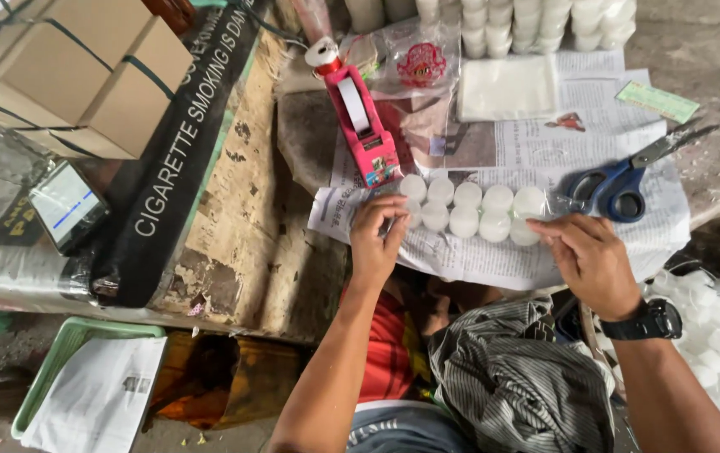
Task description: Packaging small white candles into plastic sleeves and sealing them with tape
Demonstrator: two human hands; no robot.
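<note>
On bench, left side: boxes (75, 71) of brown card, tied with dark straps, sit at the far corner; near them a small screen (65, 204) leans, and a black banner (188, 134) runs across the worn wood.
Below bench, left: a green tray (49, 361) with a white sheet in it.
Left hand (377, 239): I see it closed in a pinch on the left end of the pack (471, 210), fingertips on the clear wrap.
Pack: two rows of white round cups in clear film, lying flat on newspaper (545, 143) between both hands.
Right hand (591, 260): it pinches the right end of the pack; a black watch is on the wrist.
How to do well: I judge both ends want even, gentle pull, so the film stays tight and the rows do not slide.
Near tools: pink tape dispenser (358, 117) just behind the pack; blue scissors (624, 180) to the right.
Surface: rough, peeling wood, paper laid over.
Room: more white cups (717, 344) heaped low at right; stacks of them at the far edge.
</note>
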